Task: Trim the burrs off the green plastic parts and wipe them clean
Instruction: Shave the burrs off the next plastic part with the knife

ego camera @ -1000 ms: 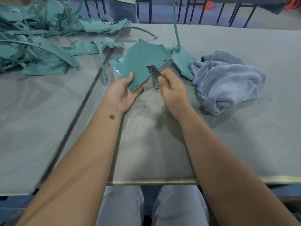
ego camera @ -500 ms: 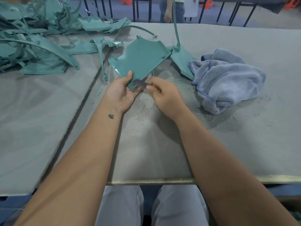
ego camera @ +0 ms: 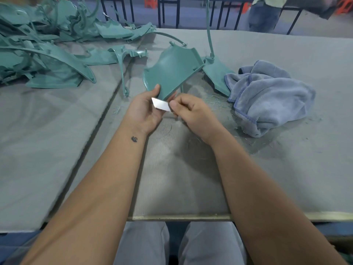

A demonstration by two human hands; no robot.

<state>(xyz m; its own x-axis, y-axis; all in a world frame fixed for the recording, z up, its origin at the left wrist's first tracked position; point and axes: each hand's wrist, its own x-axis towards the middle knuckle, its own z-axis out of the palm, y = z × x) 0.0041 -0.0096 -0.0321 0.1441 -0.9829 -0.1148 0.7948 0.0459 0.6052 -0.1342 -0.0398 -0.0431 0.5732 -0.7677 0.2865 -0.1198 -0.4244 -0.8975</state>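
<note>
My left hand [ego camera: 145, 109] grips the near corner of a flat green plastic panel [ego camera: 172, 71], thumb on top, and holds it tilted up above the grey table [ego camera: 248, 169]. My right hand [ego camera: 193, 113] pinches a small bare metal blade [ego camera: 160, 105] by its right end. The blade lies just under the panel's near edge, over my left palm. A crumpled blue-grey cloth [ego camera: 267, 96] sits to the right of both hands on the table.
A heap of green plastic parts [ego camera: 38, 54] fills the far left. Another green part [ego camera: 215, 73] with a tall thin stem lies between the panel and the cloth. Thin green shavings [ego camera: 217, 98] litter the table. A person stands at the far right behind the table.
The blade has travelled from the panel's right edge down to its near corner, now lying flat and bright over my left palm. The panel has lifted and tilted slightly.
</note>
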